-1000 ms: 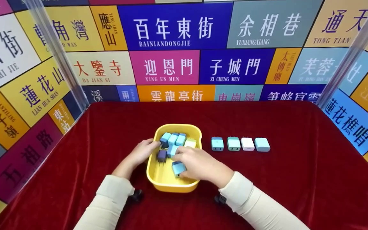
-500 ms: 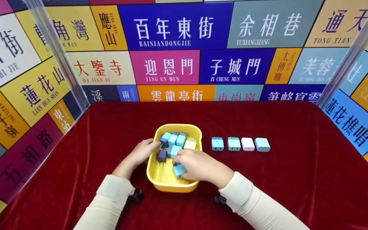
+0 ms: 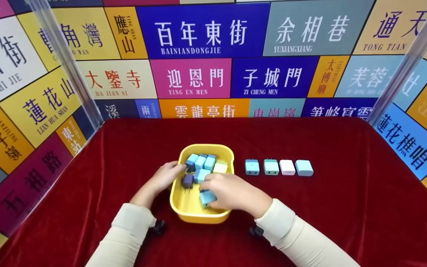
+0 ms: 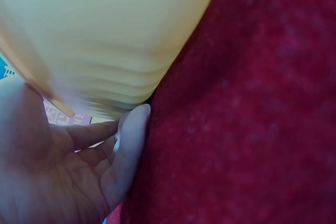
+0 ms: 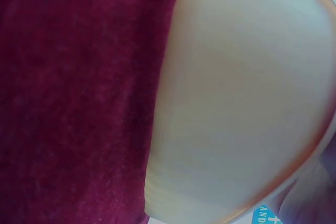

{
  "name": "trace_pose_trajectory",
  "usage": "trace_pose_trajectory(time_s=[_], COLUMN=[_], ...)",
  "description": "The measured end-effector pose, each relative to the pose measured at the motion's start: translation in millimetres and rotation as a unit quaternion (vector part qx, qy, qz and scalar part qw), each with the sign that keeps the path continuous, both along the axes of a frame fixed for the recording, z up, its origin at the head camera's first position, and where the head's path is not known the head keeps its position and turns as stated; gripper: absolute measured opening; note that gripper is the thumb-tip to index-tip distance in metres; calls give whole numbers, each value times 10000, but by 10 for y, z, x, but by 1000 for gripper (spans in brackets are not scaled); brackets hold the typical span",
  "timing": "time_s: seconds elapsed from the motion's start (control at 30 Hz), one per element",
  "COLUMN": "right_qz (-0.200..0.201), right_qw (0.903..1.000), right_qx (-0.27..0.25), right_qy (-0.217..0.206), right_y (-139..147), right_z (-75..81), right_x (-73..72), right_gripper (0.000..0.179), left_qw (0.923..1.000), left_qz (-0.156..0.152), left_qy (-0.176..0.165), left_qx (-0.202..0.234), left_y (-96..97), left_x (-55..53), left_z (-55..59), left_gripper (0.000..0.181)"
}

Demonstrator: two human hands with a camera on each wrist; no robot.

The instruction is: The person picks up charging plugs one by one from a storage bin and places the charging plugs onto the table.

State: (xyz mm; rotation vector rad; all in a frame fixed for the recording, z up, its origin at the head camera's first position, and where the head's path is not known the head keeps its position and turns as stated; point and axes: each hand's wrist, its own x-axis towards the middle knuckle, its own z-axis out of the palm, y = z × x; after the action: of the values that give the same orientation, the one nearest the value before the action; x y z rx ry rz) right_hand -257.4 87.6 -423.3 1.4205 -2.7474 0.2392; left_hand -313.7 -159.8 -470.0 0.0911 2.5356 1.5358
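Observation:
A yellow plastic bin [image 3: 198, 218] holds several USB wall chargers. My left hand [image 3: 166, 176] grips the bin's left side, fingertips at the rim; in the left wrist view its fingers [image 4: 134, 148] curl against the lower outer wall [image 4: 115, 51]. Reaching over the right rim, my right hand [image 3: 230, 191] pinches a blue wall charger [image 3: 207, 197] low in the bin's near half; its fingertips are partly hidden. Behind that lie a light-blue charger [image 3: 201, 175] and a dark purple one [image 3: 188, 181] with prongs toward me. The bin wall [image 5: 236, 87] fills most of the right wrist view.
Right of the bin, a row stands on the red velvet cloth [image 3: 328, 215]: a blue charger [image 3: 252, 167], a green one [image 3: 271, 167], a white one [image 3: 287, 167] and a pale-blue one [image 3: 304, 168]. Panels with Chinese lettering [image 3: 202, 33] enclose the back and sides.
The blue charger in my right hand has turned and shifted slightly within the bin. My left hand, the bin and the row of chargers stay in place.

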Motion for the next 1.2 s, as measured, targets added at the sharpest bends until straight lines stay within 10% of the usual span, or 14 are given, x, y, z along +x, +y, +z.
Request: trace_pose_trajectory(time_s=[0.77, 1.2], right_qz=[224, -485], right_qw=[9978, 9945], right_qx=[-550, -894], right_qy=[285, 259], right_y=[240, 540], right_z=[376, 667], right_x=[55, 39], right_gripper=[38, 41], left_qw=[10000, 10000], left_qz=[-13, -41], left_qy=[95, 75], left_qx=[0, 36], left_y=[-2, -2], left_x=[1, 9], left_z=[-5, -1], left_gripper=[50, 51])
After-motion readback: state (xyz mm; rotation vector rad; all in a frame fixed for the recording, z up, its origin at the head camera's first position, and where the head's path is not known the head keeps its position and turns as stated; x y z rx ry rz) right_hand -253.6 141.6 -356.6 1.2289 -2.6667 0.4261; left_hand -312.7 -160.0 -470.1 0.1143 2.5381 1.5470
